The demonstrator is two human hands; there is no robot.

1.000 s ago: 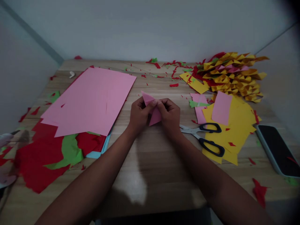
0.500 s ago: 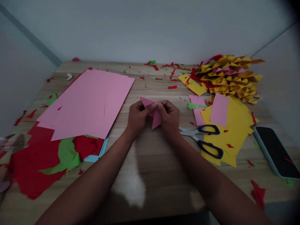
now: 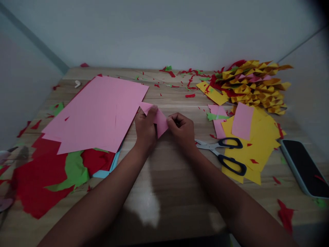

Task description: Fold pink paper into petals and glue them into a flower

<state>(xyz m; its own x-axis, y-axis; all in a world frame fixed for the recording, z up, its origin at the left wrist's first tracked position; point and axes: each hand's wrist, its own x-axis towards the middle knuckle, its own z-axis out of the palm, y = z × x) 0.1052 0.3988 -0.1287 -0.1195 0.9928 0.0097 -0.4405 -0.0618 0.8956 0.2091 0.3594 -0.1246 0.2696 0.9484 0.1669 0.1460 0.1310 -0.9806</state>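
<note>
A folded piece of pink paper (image 3: 161, 123) is held above the middle of the table. My left hand (image 3: 146, 128) grips it, thumb on top and fingers behind. At the paper's right corner my right hand (image 3: 182, 129) is closed, thumb and forefinger pinched together at the tip. Just right of that hand lie open scissors (image 3: 214, 147) with dark blue handles, partly on a stack of yellow paper (image 3: 246, 154). Large pink sheets (image 3: 102, 113) lie to the left of my left hand, over red and light blue paper.
A cluster of folded yellow paper pieces (image 3: 257, 87) stands at the back right. A phone (image 3: 304, 168) lies at the right edge. Red paper (image 3: 41, 181) and a green scrap (image 3: 75, 169) are at left; a white earbud (image 3: 77, 83) lies behind. Small scraps litter the table.
My hands have moved apart slightly, the left one going left with the pink paper. The paper has turned and more of its face shows; my right hand now pinches at its corner.
</note>
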